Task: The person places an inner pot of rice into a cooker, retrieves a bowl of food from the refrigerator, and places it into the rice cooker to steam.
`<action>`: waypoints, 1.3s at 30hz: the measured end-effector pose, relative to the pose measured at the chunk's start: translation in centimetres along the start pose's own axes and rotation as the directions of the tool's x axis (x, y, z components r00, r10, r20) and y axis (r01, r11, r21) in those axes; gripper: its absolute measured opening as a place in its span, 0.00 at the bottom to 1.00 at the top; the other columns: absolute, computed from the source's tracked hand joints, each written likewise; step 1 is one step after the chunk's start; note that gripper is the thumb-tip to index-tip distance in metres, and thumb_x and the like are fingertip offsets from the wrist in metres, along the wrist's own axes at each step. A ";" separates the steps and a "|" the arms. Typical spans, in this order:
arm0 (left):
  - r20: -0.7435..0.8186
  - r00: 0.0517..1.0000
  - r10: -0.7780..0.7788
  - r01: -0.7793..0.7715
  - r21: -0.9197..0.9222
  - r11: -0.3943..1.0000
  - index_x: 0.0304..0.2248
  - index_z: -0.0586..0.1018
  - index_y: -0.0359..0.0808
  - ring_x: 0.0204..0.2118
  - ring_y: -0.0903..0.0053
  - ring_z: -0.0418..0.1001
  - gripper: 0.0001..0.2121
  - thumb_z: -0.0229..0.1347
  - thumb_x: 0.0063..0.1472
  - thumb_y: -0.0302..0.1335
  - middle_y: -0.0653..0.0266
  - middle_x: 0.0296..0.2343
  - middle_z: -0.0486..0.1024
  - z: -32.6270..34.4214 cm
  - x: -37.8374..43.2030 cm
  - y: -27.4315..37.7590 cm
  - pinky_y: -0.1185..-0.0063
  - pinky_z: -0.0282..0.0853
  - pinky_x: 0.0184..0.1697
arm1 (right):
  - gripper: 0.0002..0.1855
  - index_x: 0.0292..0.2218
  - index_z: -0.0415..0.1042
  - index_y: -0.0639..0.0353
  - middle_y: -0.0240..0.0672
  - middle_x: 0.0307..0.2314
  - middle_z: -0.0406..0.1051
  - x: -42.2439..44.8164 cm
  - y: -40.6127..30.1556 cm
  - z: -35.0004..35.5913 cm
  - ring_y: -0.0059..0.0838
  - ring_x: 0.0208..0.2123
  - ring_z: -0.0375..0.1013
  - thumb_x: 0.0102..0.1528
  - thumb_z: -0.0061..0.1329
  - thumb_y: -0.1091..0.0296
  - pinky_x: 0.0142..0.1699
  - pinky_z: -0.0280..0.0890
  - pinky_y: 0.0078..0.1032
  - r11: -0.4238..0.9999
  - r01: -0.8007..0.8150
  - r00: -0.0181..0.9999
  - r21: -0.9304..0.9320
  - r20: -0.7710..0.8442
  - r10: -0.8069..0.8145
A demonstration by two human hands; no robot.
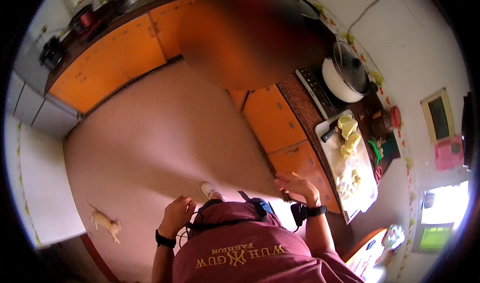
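My left hand (179,212) hangs loosely curled in front of my waist, its back towards me. No object shows in it, though its palm is hidden. My right hand (298,185) is held out, fingers extended and nothing in them, just beside an orange cabinet door (305,163). I cannot tell whether it touches the door. On the counter beyond it lies a white tray (326,148). The tray carries a black-handled knife (330,134), yellowish-green leafy vegetable pieces (349,143) and a clear plastic bag (348,183) with pale pieces.
A white lidded pot (344,77) sits on a cooktop (317,92) past the tray. A small tan animal (105,223) is on the floor to my left. Orange cabinets (108,62) line the far side. A large blur hides the upper middle. A low table (365,249) stands at lower right.
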State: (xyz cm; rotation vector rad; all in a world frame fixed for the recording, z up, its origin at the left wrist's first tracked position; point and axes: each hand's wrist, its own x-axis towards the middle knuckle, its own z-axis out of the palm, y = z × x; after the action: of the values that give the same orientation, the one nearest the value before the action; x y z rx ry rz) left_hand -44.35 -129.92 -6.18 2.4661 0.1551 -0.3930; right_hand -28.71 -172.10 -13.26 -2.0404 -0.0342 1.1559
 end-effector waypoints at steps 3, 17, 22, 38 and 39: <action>-0.015 1.000 0.007 -0.007 -0.007 1.000 0.29 0.75 0.34 0.30 0.56 0.73 0.12 0.49 0.61 0.36 0.53 0.26 0.74 -1.8 2.0 -2.5 0.65 0.69 0.33 | 0.25 0.49 0.66 0.64 0.41 0.38 0.73 -0.3 -6.9 -0.2 0.31 0.40 0.72 0.59 0.45 0.53 0.44 0.67 0.26 0.967 0.063 0.997 -0.246 -0.017 -0.069; -0.026 0.999 0.028 -0.030 -0.056 0.998 0.31 0.77 0.34 0.29 0.58 0.74 0.11 0.51 0.60 0.33 0.53 0.26 0.74 -4.5 15.5 2.1 0.66 0.69 0.32 | 0.27 0.53 0.62 0.60 0.44 0.44 0.71 4.2 -22.1 -12.0 0.36 0.47 0.70 0.61 0.42 0.50 0.51 0.64 0.28 0.899 0.307 0.947 -0.311 0.007 -0.321; -0.080 0.996 -0.041 0.038 -0.048 0.998 0.33 0.78 0.33 0.29 0.59 0.75 0.12 0.50 0.61 0.34 0.52 0.29 0.75 -4.4 18.5 4.4 0.67 0.69 0.32 | 0.27 0.54 0.59 0.61 0.43 0.44 0.71 6.5 -27.7 -17.0 0.36 0.46 0.71 0.62 0.40 0.51 0.50 0.65 0.29 0.854 0.460 0.887 -0.243 0.174 -0.428; 0.011 0.991 -0.135 0.135 -0.060 0.989 0.33 0.78 0.33 0.30 0.59 0.76 0.11 0.51 0.61 0.34 0.51 0.30 0.76 -8.5 23.5 5.1 0.67 0.71 0.32 | 0.25 0.53 0.61 0.64 0.47 0.44 0.71 11.8 -29.9 -19.7 0.39 0.45 0.71 0.62 0.41 0.55 0.48 0.66 0.30 0.753 0.590 0.807 -0.291 0.196 -0.557; 0.028 0.989 -0.148 0.150 -0.060 0.987 0.33 0.78 0.33 0.30 0.59 0.75 0.11 0.51 0.61 0.34 0.51 0.30 0.76 -8.8 23.9 4.9 0.67 0.71 0.32 | 0.25 0.53 0.61 0.64 0.47 0.43 0.71 11.5 -30.1 -19.8 0.39 0.45 0.72 0.62 0.42 0.55 0.48 0.66 0.30 0.781 0.566 0.825 -0.266 0.186 -0.534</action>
State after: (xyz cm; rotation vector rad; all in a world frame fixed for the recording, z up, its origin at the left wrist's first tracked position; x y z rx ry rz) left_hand -18.52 -128.11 -4.23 2.3954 0.3385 -0.4733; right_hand 2.63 -158.84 3.18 -2.0245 -0.8647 0.9048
